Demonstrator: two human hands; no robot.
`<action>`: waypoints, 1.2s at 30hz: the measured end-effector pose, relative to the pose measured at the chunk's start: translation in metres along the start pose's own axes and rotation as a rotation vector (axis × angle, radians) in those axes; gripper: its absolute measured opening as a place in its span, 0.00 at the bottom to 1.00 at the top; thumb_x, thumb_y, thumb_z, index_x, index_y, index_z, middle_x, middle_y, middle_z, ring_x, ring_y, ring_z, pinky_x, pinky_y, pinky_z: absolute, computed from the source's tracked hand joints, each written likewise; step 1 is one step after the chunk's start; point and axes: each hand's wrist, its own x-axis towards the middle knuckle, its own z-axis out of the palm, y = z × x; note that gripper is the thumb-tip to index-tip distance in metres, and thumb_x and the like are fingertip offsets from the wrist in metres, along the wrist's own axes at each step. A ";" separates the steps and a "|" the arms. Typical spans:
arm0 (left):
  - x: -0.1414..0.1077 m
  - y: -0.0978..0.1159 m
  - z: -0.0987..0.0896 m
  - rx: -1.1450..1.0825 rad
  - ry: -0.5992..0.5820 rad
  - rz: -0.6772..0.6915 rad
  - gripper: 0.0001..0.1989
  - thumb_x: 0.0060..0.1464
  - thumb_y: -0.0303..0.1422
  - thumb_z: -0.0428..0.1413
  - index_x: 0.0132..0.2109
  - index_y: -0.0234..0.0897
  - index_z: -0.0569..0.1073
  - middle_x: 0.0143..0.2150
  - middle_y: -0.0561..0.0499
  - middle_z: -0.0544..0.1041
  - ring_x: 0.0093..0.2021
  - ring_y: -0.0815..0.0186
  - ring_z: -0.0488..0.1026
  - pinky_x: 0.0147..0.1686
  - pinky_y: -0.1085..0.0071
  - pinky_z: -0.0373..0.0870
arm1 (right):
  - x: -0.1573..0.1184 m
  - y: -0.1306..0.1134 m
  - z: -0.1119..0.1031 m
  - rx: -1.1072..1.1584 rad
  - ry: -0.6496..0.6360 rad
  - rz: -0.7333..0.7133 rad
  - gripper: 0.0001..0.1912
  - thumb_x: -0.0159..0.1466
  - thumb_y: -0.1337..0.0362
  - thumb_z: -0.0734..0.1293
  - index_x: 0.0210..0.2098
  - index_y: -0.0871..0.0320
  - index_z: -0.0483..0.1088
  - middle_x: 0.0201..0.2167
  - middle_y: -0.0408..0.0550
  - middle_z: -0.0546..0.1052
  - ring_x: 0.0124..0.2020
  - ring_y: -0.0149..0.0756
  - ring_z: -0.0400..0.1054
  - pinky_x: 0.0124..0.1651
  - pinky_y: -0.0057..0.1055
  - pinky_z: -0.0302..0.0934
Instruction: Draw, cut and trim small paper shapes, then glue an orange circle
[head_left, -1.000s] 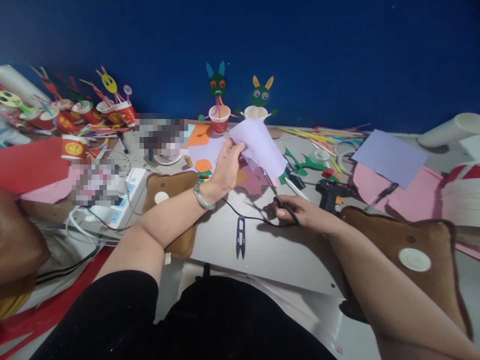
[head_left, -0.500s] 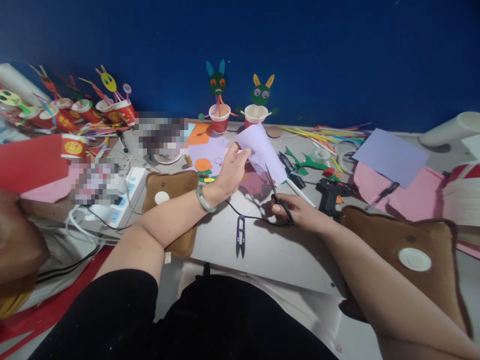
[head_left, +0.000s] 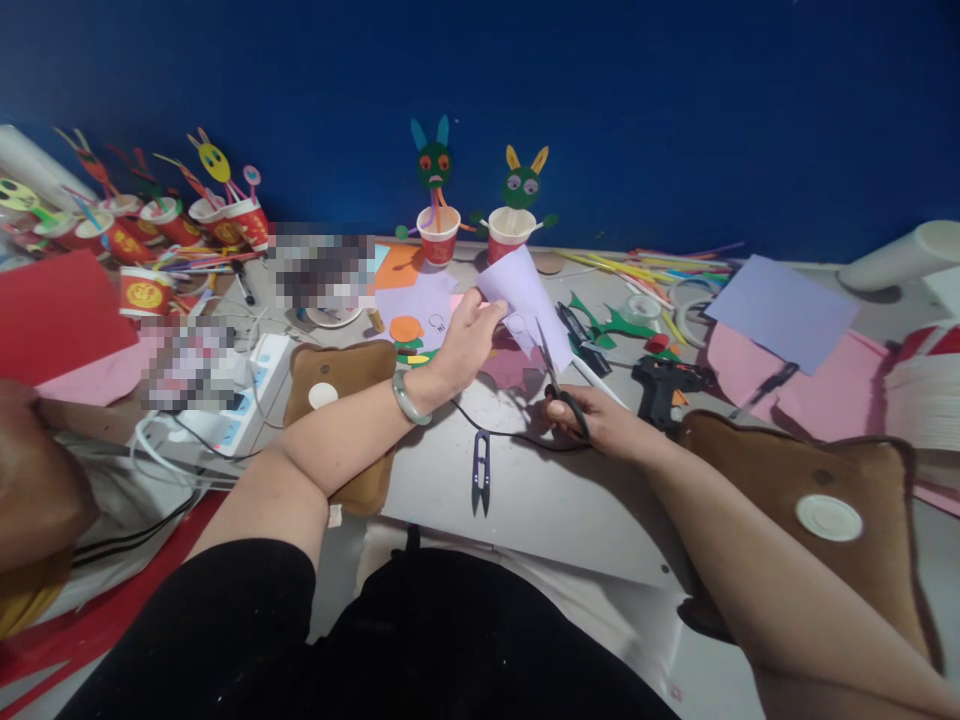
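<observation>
My left hand (head_left: 471,335) pinches a curled sheet of purple paper (head_left: 529,290) by its left side, holding it above the table. Around the black handles of a pair of scissors (head_left: 568,408) my right hand (head_left: 596,420) is closed. The blades point up and reach the lower part of the sheet. Below the paper lies a dull pink paper scrap (head_left: 508,370). A pair of dark thread snips (head_left: 481,475) rests on the table in front, points toward me.
Two paper-cup figures (head_left: 437,235) stand against the blue wall. A black glue gun (head_left: 660,390) lies right of my right hand, near green scraps (head_left: 622,322). Brown cushions (head_left: 757,480) flank my arms. A white power strip (head_left: 259,385) is at left, beside another person's arm (head_left: 41,480).
The purple sheet and my left hand have shifted slightly to the right. The scissors have moved a little against the paper's lower part, still in my right hand.
</observation>
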 end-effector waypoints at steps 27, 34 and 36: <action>-0.015 0.017 0.009 0.021 -0.167 -0.109 0.16 0.61 0.34 0.63 0.48 0.40 0.63 0.38 0.55 0.76 0.34 0.69 0.77 0.39 0.68 0.77 | -0.003 -0.016 0.002 -0.007 0.069 0.025 0.35 0.57 0.28 0.70 0.26 0.55 0.69 0.18 0.39 0.63 0.22 0.30 0.55 0.27 0.32 0.48; -0.009 0.002 0.004 0.044 -0.198 -0.048 0.22 0.54 0.28 0.66 0.49 0.40 0.62 0.38 0.56 0.75 0.35 0.71 0.77 0.39 0.70 0.76 | -0.004 -0.020 0.003 -0.036 0.071 0.023 0.32 0.58 0.31 0.71 0.25 0.55 0.69 0.18 0.39 0.62 0.25 0.33 0.58 0.29 0.33 0.50; -0.007 -0.001 0.002 0.035 -0.200 -0.027 0.23 0.53 0.28 0.66 0.49 0.40 0.63 0.38 0.56 0.75 0.36 0.71 0.77 0.39 0.70 0.76 | -0.004 -0.020 0.004 -0.031 0.074 0.017 0.32 0.58 0.30 0.70 0.25 0.55 0.68 0.18 0.39 0.62 0.24 0.33 0.58 0.29 0.32 0.50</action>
